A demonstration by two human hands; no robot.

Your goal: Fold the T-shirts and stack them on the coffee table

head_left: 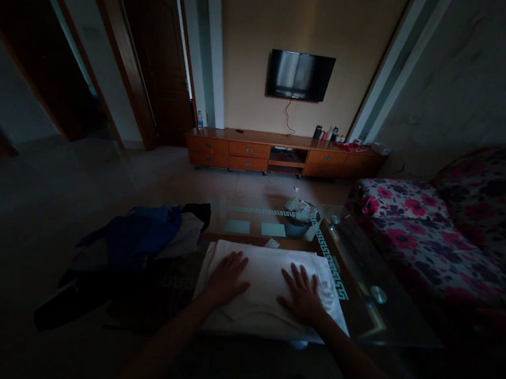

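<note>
A white cloth, perhaps a garment [265,277], lies folded into a broad rectangle on the glass coffee table [402,328]. My left hand [227,277] rests flat on its left part, fingers spread. On the right part lies my right hand [302,293], palm down with the fingers apart. Neither hand grips anything. Some wrinkles show along the cloth's right side. Its near edge reaches close to the table's front, where the picture is very dark.
A heap of blue, white and black clothes [141,231] lies at the left. Behind the table's far side shows a bin [298,227] with a plastic bag. A flowered sofa [445,238] stands at the right; a wooden TV cabinet [248,150] lines the far wall.
</note>
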